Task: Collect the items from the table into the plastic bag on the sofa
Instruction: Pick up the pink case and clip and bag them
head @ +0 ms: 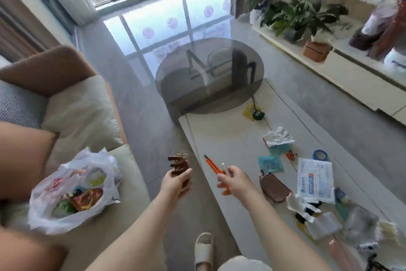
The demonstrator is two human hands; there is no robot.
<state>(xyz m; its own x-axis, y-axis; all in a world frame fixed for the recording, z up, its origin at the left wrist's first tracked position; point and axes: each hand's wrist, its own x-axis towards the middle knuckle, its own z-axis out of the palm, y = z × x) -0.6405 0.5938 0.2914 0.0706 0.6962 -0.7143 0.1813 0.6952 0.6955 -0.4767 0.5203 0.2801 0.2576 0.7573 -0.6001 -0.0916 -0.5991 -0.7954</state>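
A brown plastic claw hair clip (178, 166) sits in the curled fingers of the left hand (175, 182), held over the floor between the cream sofa (123, 182) and the pale rectangular table (230, 138). The right hand (234, 180), just beside it at the table's edge, grips an orange utility knife (212, 166) together with a thin white pen-like stick (225, 169). The crinkled white plastic bag (72, 191), mouth open, lies on the sofa seat to the left of both hands, apart from them. Brown-lensed sunglasses (274, 187) and blue-printed packets (316, 180) lie on the table.

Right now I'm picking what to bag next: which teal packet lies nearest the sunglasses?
The teal packet just above the sunglasses, nearly touching them; the other sits farther up, under the crumpled tissue.
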